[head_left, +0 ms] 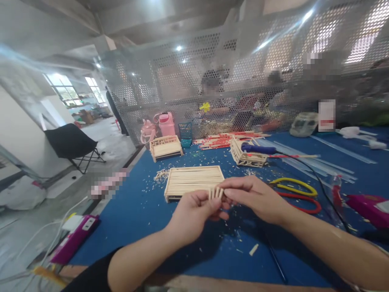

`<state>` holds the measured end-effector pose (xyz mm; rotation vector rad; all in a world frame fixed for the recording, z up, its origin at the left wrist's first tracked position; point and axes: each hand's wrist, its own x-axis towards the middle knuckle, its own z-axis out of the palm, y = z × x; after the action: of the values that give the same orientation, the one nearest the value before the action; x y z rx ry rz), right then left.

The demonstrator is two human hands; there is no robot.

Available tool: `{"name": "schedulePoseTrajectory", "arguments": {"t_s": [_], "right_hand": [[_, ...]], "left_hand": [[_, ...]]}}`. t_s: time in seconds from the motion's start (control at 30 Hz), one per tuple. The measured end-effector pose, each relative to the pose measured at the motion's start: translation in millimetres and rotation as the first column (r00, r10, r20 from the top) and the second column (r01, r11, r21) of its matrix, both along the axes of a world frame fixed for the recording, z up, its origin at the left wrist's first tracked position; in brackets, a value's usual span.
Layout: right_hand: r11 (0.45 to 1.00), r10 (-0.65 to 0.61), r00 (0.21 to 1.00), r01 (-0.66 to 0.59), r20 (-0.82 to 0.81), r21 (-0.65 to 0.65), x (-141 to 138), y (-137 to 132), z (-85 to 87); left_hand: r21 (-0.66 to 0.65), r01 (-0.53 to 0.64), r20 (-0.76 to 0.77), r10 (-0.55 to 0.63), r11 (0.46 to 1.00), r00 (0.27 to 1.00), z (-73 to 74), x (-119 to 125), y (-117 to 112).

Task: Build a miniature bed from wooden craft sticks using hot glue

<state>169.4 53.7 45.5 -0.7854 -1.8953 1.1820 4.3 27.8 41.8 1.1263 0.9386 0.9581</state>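
Forearms [139, 257] extend from the lower corners toward the middle of the work area; a black sleeve [94, 272] covers part of the left one. Beyond the work area stands a perforated screen [194, 52]. Below it, a blue table [127, 227] spans most of the view. Red-marked sticks [231, 139] lie in a loose pile at the rear. Forward of these, a slatted wooden platform [194, 178] sits near the middle. One small wooden bench [166, 149] is at rear left; one wooden frame [247, 158] is right of the pile's front (a blue tool [258, 149] with a black cord [317, 174] overlaps it in view). Left hand [191, 213]: thumb and fingers clamped on a row of short sticks [215, 193], raised in front of the platform. Right hand [258, 198]: thumb and forefinger together, pinching the row's right end. Wood chips [253, 250] are scattered across the table.
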Motion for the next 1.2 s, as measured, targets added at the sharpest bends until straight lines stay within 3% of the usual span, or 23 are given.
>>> {"name": "schedulePoseTrajectory", "arguments": {"t_s": [0.07, 0.17, 0.27, 0.33, 0.37, 0.4, 0.43, 0.47, 0.53, 0.67, 0.73, 0.87, 1.03, 1.13, 1.2], "right_hand": [[1.000, -0.030, 0.999, 0.030, -0.040, -0.002, -10, 3, 2.4], [0.987, -0.161, 0.986, 0.162, -0.036, 0.023, -24, 8, -0.3], [0.937, -0.349, 0.935, 0.350, -0.058, -0.001, -19, 14, -4.9], [0.894, -0.447, 0.892, 0.448, -0.068, 0.006, -3, 16, -7.3], [0.885, -0.464, 0.885, 0.465, -0.040, 0.024, 7, 15, -8.6], [0.888, -0.459, 0.888, 0.458, 0.019, 0.051, 17, 12, -10.4], [0.897, -0.440, 0.892, 0.432, 0.104, 0.089, 26, 7, -13.0], [0.908, -0.416, 0.886, 0.394, 0.203, 0.140, 33, 0, -16.6], [0.914, -0.383, 0.842, 0.287, 0.380, 0.287, 42, -20, -27.4], [0.803, -0.396, 0.747, 0.000, 0.534, 0.596, 48, -61, -59.0], [0.738, -0.445, 0.726, -0.035, 0.525, 0.674, 51, -71, -73.3], [0.679, -0.540, 0.713, 0.054, 0.448, 0.732, 63, -58, -86.3], [0.721, -0.589, 0.615, 0.109, 0.524, 0.684, 83, -21, -80.0], [0.724, -0.647, 0.579, 0.260, 0.497, 0.639, 93, -19, -70.7], [0.701, -0.695, 0.556, 0.385, 0.456, 0.600, 98, -24, -63.4]], "left_hand": [[0.044, -0.055, -0.013, 0.056, 0.997, 0.998, 3.9, -1, 1], [0.097, -0.105, -0.149, 0.119, 0.990, 0.982, 4.9, -8, 4], [0.237, -0.248, -0.329, 0.318, 0.939, 0.889, 1.8, -37, 13], [0.409, -0.361, -0.437, 0.527, 0.838, 0.729, -2.7, -70, 24], [0.491, -0.375, -0.528, 0.611, 0.786, 0.589, -5.9, -88, 30], [0.560, -0.313, -0.653, 0.641, 0.767, 0.404, -9.9, -105, 35], [0.587, -0.182, -0.763, 0.615, 0.789, 0.200, -14.5, -121, 40], [0.579, -0.137, -0.793, 0.595, 0.804, 0.136, -19.4, -133, 44], [0.579, -0.053, -0.810, 0.581, 0.814, 0.081, -28.9, -148, 49], [0.588, 0.042, -0.808, 0.585, 0.807, 0.074, -37.3, -149, 49], [0.605, 0.049, -0.796, 0.601, 0.795, 0.071, -34.9, -144, 46], [0.688, -0.027, -0.720, 0.686, 0.725, 0.105, -25.1, -131, 35], [0.729, -0.049, -0.659, 0.720, 0.682, 0.217, -19.8, -120, 19], [0.750, -0.056, -0.626, 0.735, 0.659, 0.259, -20.7, -112, 5], [0.736, 0.029, -0.644, 0.687, 0.676, 0.335, -22.2, -96, -8]]}}
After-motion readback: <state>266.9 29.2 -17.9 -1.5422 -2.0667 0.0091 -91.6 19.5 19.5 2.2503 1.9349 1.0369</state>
